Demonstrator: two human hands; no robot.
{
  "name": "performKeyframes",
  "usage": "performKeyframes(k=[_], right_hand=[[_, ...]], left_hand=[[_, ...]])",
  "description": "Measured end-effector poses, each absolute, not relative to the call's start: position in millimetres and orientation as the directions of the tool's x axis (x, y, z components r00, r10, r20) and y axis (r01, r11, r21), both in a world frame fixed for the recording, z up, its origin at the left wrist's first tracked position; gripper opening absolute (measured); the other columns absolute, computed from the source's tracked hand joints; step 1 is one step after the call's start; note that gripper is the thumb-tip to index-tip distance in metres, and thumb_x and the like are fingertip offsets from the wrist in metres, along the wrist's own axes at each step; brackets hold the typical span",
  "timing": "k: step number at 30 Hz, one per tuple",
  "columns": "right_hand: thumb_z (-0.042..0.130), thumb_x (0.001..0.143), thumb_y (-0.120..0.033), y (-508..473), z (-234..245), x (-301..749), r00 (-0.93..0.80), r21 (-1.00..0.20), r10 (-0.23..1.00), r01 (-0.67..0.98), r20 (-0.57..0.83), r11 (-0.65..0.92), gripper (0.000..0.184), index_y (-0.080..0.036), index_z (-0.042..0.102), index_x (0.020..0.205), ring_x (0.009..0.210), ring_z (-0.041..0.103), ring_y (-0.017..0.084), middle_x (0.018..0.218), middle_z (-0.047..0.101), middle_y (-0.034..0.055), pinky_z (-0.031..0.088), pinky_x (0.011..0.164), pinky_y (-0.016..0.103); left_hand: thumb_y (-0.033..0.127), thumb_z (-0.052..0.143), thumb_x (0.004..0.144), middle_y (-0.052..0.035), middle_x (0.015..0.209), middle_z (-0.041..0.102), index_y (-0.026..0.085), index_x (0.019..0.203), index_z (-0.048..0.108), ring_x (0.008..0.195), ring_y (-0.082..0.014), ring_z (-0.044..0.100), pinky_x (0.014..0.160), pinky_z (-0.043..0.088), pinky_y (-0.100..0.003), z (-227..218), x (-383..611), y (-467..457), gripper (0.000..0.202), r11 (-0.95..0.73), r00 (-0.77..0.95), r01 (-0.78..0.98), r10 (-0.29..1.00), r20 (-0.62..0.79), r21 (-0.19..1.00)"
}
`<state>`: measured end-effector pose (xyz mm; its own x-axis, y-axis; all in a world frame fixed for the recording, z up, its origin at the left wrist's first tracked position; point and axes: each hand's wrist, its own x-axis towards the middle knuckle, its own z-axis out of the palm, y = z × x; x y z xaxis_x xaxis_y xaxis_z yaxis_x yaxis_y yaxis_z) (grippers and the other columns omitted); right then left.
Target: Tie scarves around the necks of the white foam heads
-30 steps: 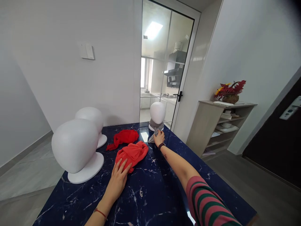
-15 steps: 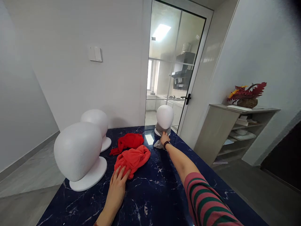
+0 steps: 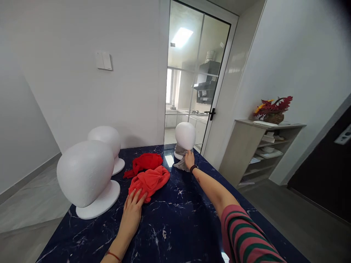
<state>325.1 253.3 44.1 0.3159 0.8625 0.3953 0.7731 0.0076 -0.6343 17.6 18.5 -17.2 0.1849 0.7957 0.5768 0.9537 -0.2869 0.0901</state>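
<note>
Far back on the table stands a white foam mannequin head (image 3: 185,135). A grey scarf (image 3: 181,165) circles its neck, with a loose end spread on the tabletop in front. My right hand (image 3: 189,160) is closed on the scarf at the front right of the neck; the fingertips are partly hidden. A crumpled coral-red cloth (image 3: 150,179) lies nearer to me, and the spread fingers of my left hand (image 3: 133,207) rest on its front left edge without gripping it. Behind it is a bunched darker red cloth (image 3: 146,162).
Two more white foam heads stand on the left, a large near one (image 3: 86,171) and one behind it (image 3: 108,138). All sit on a dark blue marbled table (image 3: 175,226). A glass door (image 3: 189,73) is behind; a shelf unit (image 3: 233,149) stands right.
The view has turned slightly right. My right hand has shifted to the right side of the neck, and more of the scarf's loose end shows. My left hand stays on the coral-red cloth.
</note>
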Motion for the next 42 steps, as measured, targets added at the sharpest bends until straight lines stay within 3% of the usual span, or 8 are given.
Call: performKeyframes(k=[11,16,20,26,29,32,37,42], right_hand=[[0.025,0.083,-0.019,150,45,335,0.262,-0.726,0.806,0.632,0.531,0.273,0.035,-0.016,0.053,0.103,0.098,0.051,0.02,0.102,0.058,0.0097,0.039,0.086,0.03],[0.029,0.083,-0.024,78,48,322,0.251,-0.813,0.828,0.466,0.501,0.35,0.03,-0.017,0.054,0.099,0.093,0.052,0.019,0.099,0.059,0.0078,0.04,0.083,0.031],[0.036,0.082,-0.025,25,47,303,0.231,-0.872,0.866,0.335,0.444,0.358,0.027,-0.018,0.054,0.101,0.092,0.051,0.019,0.1,0.058,0.0066,0.039,0.085,0.032],[0.046,0.077,-0.02,-22,41,283,0.014,-0.806,0.878,0.404,0.478,0.432,0.026,-0.019,0.056,0.1,0.091,0.053,0.019,0.098,0.06,0.0045,0.039,0.083,0.03],[0.056,0.076,-0.028,-29,39,285,-0.096,-0.755,0.876,0.468,0.473,0.459,0.027,-0.019,0.056,0.101,0.089,0.054,0.019,0.098,0.061,0.0044,0.039,0.081,0.029],[0.056,0.079,-0.04,-28,37,292,-0.152,-0.743,0.89,0.501,0.429,0.444,0.029,-0.02,0.056,0.099,0.079,0.055,0.018,0.088,0.062,0.0027,0.04,0.074,0.027],[0.026,0.092,-0.035,-21,36,304,-0.087,-0.819,0.887,0.353,0.453,0.453,0.036,-0.019,0.055,0.079,0.068,0.053,0.014,0.073,0.058,0.001,0.037,0.067,0.025],[0.025,0.089,-0.033,-14,32,308,0.044,-0.849,0.876,0.276,0.48,0.451,0.039,-0.018,0.054,0.068,0.066,0.051,0.014,0.068,0.055,0.0019,0.037,0.063,0.025]], left_hand=[[0.006,0.039,0.08,-0.006,0.134,0.05,0.028,0.129,0.05,0.13,-0.0265,0.034,0.106,0.024,-0.056,-8,25,12,0.055,-0.269,0.146,0.952,0.813,0.563,0.143],[0.012,0.044,0.079,-0.0084,0.136,0.048,0.027,0.13,0.049,0.132,-0.0299,0.03,0.106,0.016,-0.063,4,32,4,0.053,-0.285,0.158,0.946,0.823,0.546,0.155],[0.014,0.045,0.079,-0.0094,0.138,0.045,0.024,0.13,0.048,0.133,-0.0296,0.028,0.108,0.013,-0.062,14,34,-4,0.052,-0.317,0.179,0.94,0.769,0.613,0.123],[0.011,0.041,0.081,-0.0102,0.122,0.055,0.019,0.124,0.05,0.117,-0.0229,0.046,0.104,0.033,-0.046,32,49,-19,0.044,-0.536,0.293,0.825,0.677,0.675,0.18],[0.013,0.039,0.084,-0.0098,0.117,0.055,0.019,0.123,0.048,0.112,-0.0207,0.049,0.098,0.041,-0.041,36,79,-24,0.041,-0.63,0.355,0.716,0.7,0.619,0.302],[0.01,0.043,0.08,-0.0102,0.122,0.051,0.018,0.121,0.048,0.116,-0.0206,0.045,0.099,0.04,-0.04,31,114,-25,0.042,-0.66,0.365,0.633,0.716,0.595,0.406],[0.005,0.044,0.075,-0.0092,0.115,0.054,0.016,0.123,0.046,0.112,-0.0225,0.042,0.097,0.039,-0.041,15,139,-21,0.049,-0.61,0.357,0.659,0.768,0.531,0.44],[0.013,0.047,0.08,-0.0087,0.11,0.057,0.017,0.125,0.046,0.102,-0.0243,0.042,0.089,0.039,-0.042,12,136,-21,0.045,-0.52,0.318,0.762,0.82,0.475,0.387]])
